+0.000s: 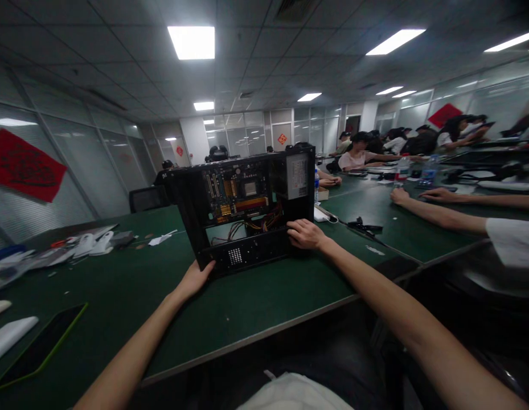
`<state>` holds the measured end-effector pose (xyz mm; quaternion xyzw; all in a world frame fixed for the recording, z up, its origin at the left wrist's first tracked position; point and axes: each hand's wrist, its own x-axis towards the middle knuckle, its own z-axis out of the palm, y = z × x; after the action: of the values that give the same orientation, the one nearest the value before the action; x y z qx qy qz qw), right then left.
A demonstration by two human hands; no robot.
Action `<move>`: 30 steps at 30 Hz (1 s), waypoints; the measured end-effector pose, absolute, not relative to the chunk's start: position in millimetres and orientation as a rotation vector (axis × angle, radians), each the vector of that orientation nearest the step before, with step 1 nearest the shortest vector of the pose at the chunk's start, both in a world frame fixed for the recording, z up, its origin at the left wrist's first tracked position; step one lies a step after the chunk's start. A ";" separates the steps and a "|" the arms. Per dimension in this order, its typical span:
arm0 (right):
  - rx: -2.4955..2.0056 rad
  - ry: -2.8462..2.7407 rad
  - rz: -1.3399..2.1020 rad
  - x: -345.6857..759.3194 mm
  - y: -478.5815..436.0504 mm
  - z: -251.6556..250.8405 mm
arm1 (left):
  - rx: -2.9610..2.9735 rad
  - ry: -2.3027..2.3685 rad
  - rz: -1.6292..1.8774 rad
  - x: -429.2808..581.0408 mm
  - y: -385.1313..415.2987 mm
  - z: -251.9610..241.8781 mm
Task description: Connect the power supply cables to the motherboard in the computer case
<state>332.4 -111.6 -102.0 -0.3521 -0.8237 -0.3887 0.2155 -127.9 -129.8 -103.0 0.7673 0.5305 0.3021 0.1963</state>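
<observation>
Left hand (199, 277): outstretched, gripping computer case (264, 248) by lower corner
Right hand (307, 233): fingers curled, grasping its lower edge
Case: black, open-sided

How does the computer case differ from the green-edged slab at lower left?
The computer case stands upright; the green-edged slab lies flat. The case is open, showing a circuit board and wires; the slab shows a plain dark face. The left hand and right hand touch the case; neither touches the slab. Both things are mainly black.
</observation>
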 end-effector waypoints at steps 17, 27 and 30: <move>-1.153 -2.186 -1.064 323.1 -100.0 -106.1 | 2.168 1.658 0.764 -117.3 -125.4 -98.0; -1.615 -1.904 -0.266 282.0 -130.4 -57.5 | 2.325 1.480 0.638 -141.8 -124.8 -109.2; -1.628 -2.038 0.098 273.9 -106.7 -27.0 | 2.357 1.457 0.631 -145.0 -126.2 -111.1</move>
<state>273.9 -106.7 -27.0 -0.6018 -0.7534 0.0363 0.2625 -145.0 -126.2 -111.1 0.8201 0.5069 0.2195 0.1491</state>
